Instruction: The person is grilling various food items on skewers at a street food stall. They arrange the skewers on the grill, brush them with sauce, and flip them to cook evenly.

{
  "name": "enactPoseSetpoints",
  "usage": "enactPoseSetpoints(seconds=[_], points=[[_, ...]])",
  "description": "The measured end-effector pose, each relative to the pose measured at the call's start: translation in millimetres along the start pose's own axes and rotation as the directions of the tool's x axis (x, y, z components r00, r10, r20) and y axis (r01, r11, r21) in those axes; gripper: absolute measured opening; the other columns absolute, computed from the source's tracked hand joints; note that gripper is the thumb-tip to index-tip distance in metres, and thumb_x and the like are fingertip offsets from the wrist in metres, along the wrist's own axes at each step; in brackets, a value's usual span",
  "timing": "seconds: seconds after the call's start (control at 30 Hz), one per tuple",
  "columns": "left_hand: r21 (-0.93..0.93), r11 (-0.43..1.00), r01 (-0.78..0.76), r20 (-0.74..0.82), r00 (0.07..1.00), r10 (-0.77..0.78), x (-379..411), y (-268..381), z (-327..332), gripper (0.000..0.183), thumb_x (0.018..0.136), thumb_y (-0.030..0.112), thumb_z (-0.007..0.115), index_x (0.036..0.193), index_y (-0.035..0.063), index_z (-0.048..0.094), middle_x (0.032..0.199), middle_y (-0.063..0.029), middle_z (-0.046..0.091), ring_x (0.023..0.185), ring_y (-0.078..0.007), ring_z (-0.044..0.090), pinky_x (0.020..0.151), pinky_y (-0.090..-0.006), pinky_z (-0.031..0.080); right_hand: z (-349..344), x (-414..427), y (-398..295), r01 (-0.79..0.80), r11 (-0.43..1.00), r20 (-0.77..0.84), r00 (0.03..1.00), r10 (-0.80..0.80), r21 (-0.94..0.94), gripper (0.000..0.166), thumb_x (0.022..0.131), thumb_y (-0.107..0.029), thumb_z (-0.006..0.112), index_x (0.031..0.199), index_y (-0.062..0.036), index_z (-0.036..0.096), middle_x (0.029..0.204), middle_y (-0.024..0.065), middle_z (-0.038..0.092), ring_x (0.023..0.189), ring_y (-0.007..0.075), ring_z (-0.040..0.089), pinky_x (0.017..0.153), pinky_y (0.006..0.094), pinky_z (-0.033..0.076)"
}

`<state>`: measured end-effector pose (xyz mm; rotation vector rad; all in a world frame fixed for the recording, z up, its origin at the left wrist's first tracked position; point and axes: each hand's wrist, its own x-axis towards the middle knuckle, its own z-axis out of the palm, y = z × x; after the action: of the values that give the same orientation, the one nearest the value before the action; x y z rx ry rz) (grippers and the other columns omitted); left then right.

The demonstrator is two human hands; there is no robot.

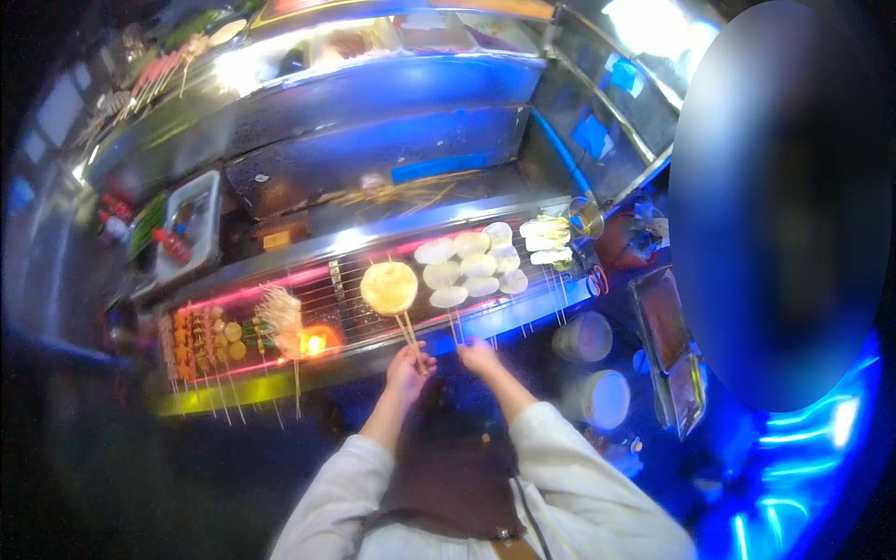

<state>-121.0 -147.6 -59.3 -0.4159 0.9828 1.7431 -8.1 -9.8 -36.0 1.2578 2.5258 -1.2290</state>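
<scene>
My left hand (pixel 408 369) is closed round a pair of wooden sticks (pixel 408 329), which run up to a round golden flatbread (pixel 389 288) on the grill grate (pixel 353 325). Beside it, my right hand (pixel 479 355) grips the lower ends of thin skewers (pixel 456 325) at the grill's front edge. Those skewers lead to pale round slices (pixel 478 266), laid in rows on the grate. To their right lie skewers of leafy cabbage (pixel 548 238). Left of the flatbread, a bundle of enoki mushrooms (pixel 281 318) on skewers lies close to a bright orange flame (pixel 315 344).
Several meat and vegetable skewers (pixel 210 339) cover the grill's left end. Behind it are a white tray (pixel 210 183) and a red-capped bottle (pixel 172 246). At right stand two round tubs (pixel 606 399) and metal trays (pixel 658 315). A large blurred oval hides the far right.
</scene>
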Motion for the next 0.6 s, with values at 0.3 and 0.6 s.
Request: enactPoseSetpoints(seconds=[0.3,0.6], points=[[0.144,0.976,-0.164,-0.305,0.931,0.201,-10.3,-7.8,-34.8,0.013,0.089,0.007,0.041,0.086,0.0093,0.054,0.060,0.0032,0.045,0.044,-0.0056,0.039,0.036,-0.0202,0.031,11.8,-24.1,-48.7,0.011,0.956,0.095,0.995,-0.040,0.292,0.028,0.082,-0.007,0.055,0.109,-0.0023,0.062,0.076,0.0103,0.067,0.065,0.0157,0.065,0.061,0.0295,0.052],[0.328,0.926,-0.186,-0.384,0.870,0.310,-23.0,-5.9,-42.3,0.014,0.089,0.007,0.045,0.097,0.0053,0.057,0.069,-0.0013,0.053,0.052,-0.0098,0.048,0.045,-0.0234,0.039,8.7,-28.7,-52.1,-0.016,0.997,0.154,0.988,0.004,0.074,0.030,0.081,-0.020,0.062,0.106,-0.0038,0.063,0.091,0.0141,0.067,0.082,0.0247,0.066,0.073,0.0352,0.052]])
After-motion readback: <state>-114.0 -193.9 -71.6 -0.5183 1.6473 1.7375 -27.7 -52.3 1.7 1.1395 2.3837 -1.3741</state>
